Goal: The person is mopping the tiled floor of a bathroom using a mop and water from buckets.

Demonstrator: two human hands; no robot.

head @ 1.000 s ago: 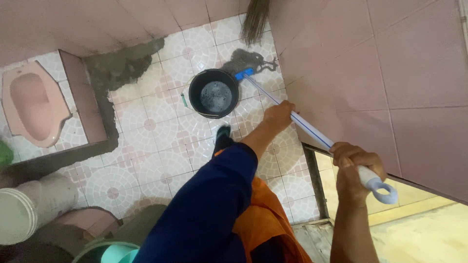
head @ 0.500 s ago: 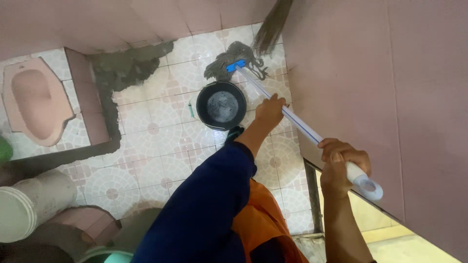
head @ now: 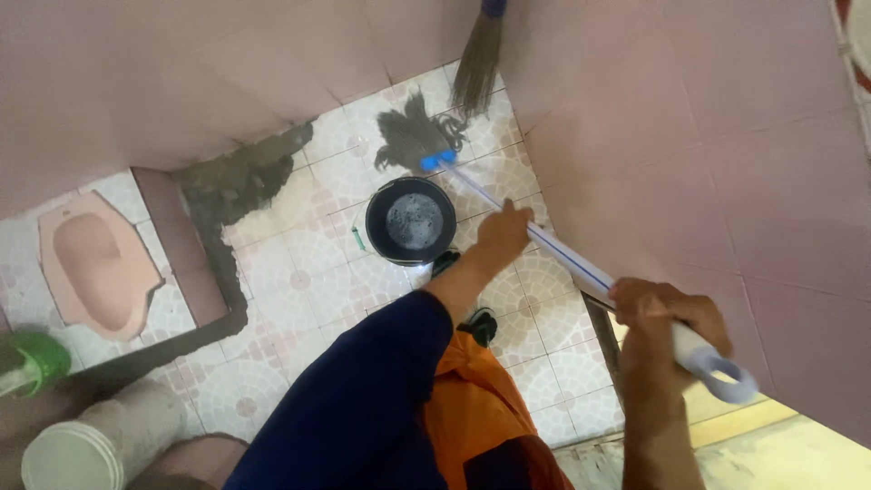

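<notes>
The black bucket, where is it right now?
In the head view the black bucket stands on the patterned floor, just below the mop head and left of the left hand.

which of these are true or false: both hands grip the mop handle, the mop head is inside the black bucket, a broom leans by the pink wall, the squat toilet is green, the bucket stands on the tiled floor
1. Both hands grip the mop handle. True: the left hand holds it midway and the right hand holds it near the looped end.
2. The mop head is inside the black bucket. False: it lies on the floor beyond the bucket.
3. A broom leans by the pink wall. True.
4. The squat toilet is green. False: it is pink.
5. The bucket stands on the tiled floor. True.
</notes>
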